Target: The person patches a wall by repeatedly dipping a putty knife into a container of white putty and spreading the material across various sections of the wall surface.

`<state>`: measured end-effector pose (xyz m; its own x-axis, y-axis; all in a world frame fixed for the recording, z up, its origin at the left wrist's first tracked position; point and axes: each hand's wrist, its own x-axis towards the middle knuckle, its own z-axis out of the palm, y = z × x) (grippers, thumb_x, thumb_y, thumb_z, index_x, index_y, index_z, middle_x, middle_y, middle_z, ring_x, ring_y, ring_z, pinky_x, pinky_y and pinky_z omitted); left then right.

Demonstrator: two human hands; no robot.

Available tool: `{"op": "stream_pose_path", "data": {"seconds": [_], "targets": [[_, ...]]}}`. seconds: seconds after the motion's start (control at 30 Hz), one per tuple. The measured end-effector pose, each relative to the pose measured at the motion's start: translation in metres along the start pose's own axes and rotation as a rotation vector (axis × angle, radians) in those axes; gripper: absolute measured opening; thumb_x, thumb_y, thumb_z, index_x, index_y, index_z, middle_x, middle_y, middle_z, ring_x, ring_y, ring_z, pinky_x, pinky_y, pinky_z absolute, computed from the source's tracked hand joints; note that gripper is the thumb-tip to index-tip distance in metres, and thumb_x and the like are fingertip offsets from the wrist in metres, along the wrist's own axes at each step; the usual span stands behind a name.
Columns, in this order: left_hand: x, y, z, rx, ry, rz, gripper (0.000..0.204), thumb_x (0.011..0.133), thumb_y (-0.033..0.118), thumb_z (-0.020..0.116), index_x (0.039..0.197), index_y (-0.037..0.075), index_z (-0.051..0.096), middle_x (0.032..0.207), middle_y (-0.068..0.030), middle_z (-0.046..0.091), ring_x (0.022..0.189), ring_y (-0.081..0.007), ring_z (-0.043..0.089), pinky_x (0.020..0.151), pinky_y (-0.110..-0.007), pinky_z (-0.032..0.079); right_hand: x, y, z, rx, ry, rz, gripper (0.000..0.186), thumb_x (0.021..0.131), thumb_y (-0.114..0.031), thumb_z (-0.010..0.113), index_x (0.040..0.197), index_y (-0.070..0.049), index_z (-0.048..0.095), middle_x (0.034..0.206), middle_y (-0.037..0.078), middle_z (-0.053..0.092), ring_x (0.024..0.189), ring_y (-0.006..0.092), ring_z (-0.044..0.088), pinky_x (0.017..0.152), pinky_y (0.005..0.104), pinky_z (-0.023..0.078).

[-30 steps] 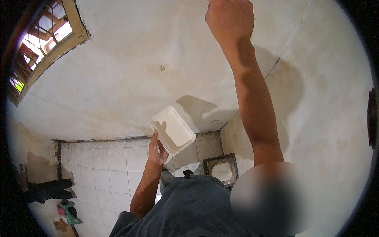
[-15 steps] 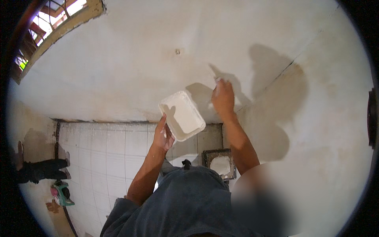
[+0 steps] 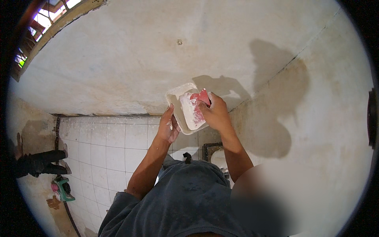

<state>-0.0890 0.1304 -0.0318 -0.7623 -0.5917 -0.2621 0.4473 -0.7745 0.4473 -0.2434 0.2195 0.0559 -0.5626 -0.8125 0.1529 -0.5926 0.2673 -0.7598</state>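
My left hand (image 3: pixel 168 127) grips the near left side of a shallow off-white rectangular tub (image 3: pixel 177 106), thumb over its rim. The tub is tilted in front of the wall. My right hand (image 3: pixel 217 113) is closed round a red putty spreader (image 3: pixel 202 100), held over the tub. White paste coats much of the spreader's broad blade. The blade covers most of the tub's inside, so how much paste lies there is hidden.
A stained plaster wall (image 3: pixel 134 71) rises ahead and meets another wall (image 3: pixel 327 118) at the right corner. White tiles (image 3: pixel 114 136) cover the floor. A dark-edged square container (image 3: pixel 206 150) stands by my right forearm. At left are a person's dark-trousered legs (image 3: pixel 43 164) and a green object (image 3: pixel 63 189).
My right hand has come down from the wall to the tub, and the red spreader now shows in it. The tub has moved slightly up and right.
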Motion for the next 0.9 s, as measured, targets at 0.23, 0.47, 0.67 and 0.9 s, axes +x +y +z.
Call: {"op": "stream_pose_path", "data": {"seconds": [0.23,0.47,0.67,0.9], "targets": [[0.001,0.000,0.001,0.087,-0.056,0.030,0.043,0.097,0.036,0.054,0.129,0.008,0.047,0.119,-0.0085,0.060,0.104,-0.0192,0.063,0.088,-0.035,0.055,0.007,0.003,0.015,0.006,-0.063,-0.005,0.028,0.082,-0.019,0.066,0.098,0.003,0.061,0.091,0.025,0.065,0.087,0.0398,0.064,0.076,0.0430,0.049],[-0.003,0.005,0.006,0.171,-0.071,0.020,0.048,0.097,0.036,0.053,0.132,0.005,0.044,0.127,-0.0105,0.056,0.115,-0.0207,0.058,0.097,-0.037,0.050,0.016,0.028,0.034,0.167,-0.124,-0.048,0.035,0.082,-0.024,0.067,0.104,0.004,0.061,0.097,0.027,0.065,0.091,0.0436,0.063,0.079,0.0455,0.049],[-0.003,0.006,0.007,0.135,-0.037,0.018,0.042,0.098,0.034,0.053,0.129,0.007,0.046,0.119,-0.0079,0.059,0.105,-0.0184,0.062,0.086,-0.034,0.056,0.022,0.049,0.025,0.451,-0.237,0.033,0.023,0.089,-0.009,0.064,0.107,0.005,0.063,0.093,0.008,0.067,0.081,0.0123,0.061,0.074,0.0285,0.050],[0.001,0.001,0.001,0.040,-0.056,-0.005,0.047,0.099,0.035,0.051,0.133,0.004,0.044,0.128,-0.0120,0.056,0.115,-0.0226,0.059,0.095,-0.037,0.051,0.016,0.047,-0.005,0.921,-0.137,0.245,0.023,0.090,-0.010,0.062,0.108,0.005,0.064,0.098,0.009,0.067,0.085,0.0173,0.065,0.075,0.0303,0.053]]}}
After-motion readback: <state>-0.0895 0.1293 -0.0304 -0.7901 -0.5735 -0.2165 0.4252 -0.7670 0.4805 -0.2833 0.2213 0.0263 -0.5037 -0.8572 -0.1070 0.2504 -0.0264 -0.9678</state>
